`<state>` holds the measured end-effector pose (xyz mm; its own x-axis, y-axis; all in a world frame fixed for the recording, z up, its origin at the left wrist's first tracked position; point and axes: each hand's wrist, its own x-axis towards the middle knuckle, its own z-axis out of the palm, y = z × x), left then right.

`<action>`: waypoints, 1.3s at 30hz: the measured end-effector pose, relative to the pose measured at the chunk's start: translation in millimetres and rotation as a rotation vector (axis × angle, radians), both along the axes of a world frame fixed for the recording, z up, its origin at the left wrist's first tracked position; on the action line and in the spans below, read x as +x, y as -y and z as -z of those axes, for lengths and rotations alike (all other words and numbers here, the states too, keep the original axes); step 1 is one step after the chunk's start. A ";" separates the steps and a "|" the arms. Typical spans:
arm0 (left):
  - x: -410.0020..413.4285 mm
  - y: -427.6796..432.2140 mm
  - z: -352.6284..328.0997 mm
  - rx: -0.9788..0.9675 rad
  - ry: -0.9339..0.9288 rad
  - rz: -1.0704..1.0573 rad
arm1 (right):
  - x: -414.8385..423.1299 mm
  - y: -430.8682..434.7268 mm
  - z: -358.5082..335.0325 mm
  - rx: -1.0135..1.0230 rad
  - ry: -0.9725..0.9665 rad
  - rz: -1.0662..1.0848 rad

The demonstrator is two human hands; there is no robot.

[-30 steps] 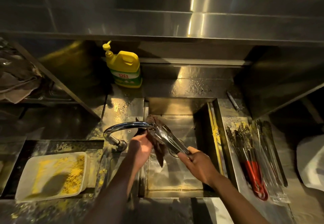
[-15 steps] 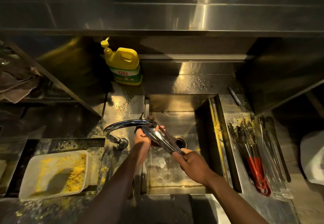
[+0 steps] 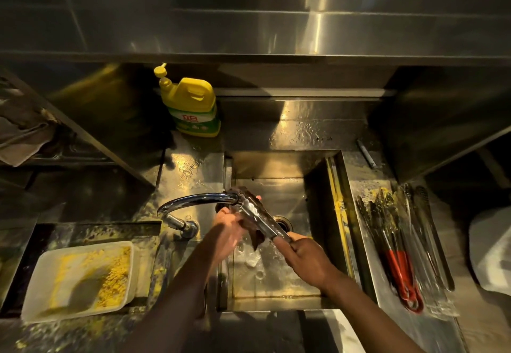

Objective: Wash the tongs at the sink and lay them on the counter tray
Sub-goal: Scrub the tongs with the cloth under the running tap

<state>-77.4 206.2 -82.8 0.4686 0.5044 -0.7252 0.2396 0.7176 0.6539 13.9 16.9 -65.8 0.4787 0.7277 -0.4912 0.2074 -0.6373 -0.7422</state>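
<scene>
Metal tongs (image 3: pixel 261 218) slant over the steel sink (image 3: pixel 279 278), tips up under the curved tap spout (image 3: pixel 199 199). My right hand (image 3: pixel 302 253) grips their handle end near the drain. My left hand (image 3: pixel 231 228) holds a dark brown cloth (image 3: pixel 253 232) wrapped against the tongs' arms; the cloth's tail hangs below. Water splashes on the sink floor under the hands. On the counter right of the sink lies the tray (image 3: pixel 378 305) with several tongs (image 3: pixel 401 245), one pair red-handled.
A yellow detergent bottle (image 3: pixel 190 104) stands behind the sink at the left. A white tub (image 3: pixel 80 278) smeared with yellow crumbs sits at the lower left. Rags (image 3: pixel 22 131) hang on the far left shelf. A white object (image 3: pixel 492 250) lies at the right edge.
The left hand with the cloth slid up the tongs toward the tips, then back down a little; the cloth's tail hangs loose again. The right hand kept its grip on the handle.
</scene>
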 end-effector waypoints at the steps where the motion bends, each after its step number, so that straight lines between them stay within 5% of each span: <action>1: -2.4 -1.6 1.7 0.062 -0.047 0.037 | 0.8 1.9 -0.8 0.013 -0.011 -0.002; 5: -1.0 0.1 -2.5 0.465 -0.373 0.265 | -4.4 5.3 -0.5 0.061 -0.053 0.035; 8: -4.7 0.2 -7.4 0.684 -0.450 0.378 | -7.2 9.4 1.1 0.083 -0.088 0.056; 10: -6.6 3.5 -8.3 0.743 -0.448 0.393 | -7.5 10.4 1.1 0.091 -0.114 0.066; 16: -8.0 5.6 -15.5 0.520 -0.255 0.327 | -0.5 11.5 3.8 0.068 -0.096 0.119; 21: -17.4 -6.6 -3.6 1.201 -0.327 0.368 | 8.0 24.1 6.9 -0.004 -0.010 0.106; 25: -18.6 -6.2 -3.1 1.344 -0.404 0.383 | 4.3 24.2 7.9 -0.007 -0.064 0.054; 31: -31.5 -23.1 34.1 1.570 -0.345 0.675 | 4.6 16.2 2.3 -0.016 -0.068 -0.004; 33: -24.2 -16.2 10.3 1.456 -0.299 0.599 | 5.9 13.3 0.2 -0.031 -0.073 -0.031; 37: -7.0 -22.0 -14.6 0.623 -0.084 0.173 | 6.3 14.6 -1.8 -0.021 -0.038 -0.055; 39: -7.8 -24.0 -17.1 0.579 -0.038 0.283 | 5.4 15.8 -2.4 -0.007 -0.050 -0.036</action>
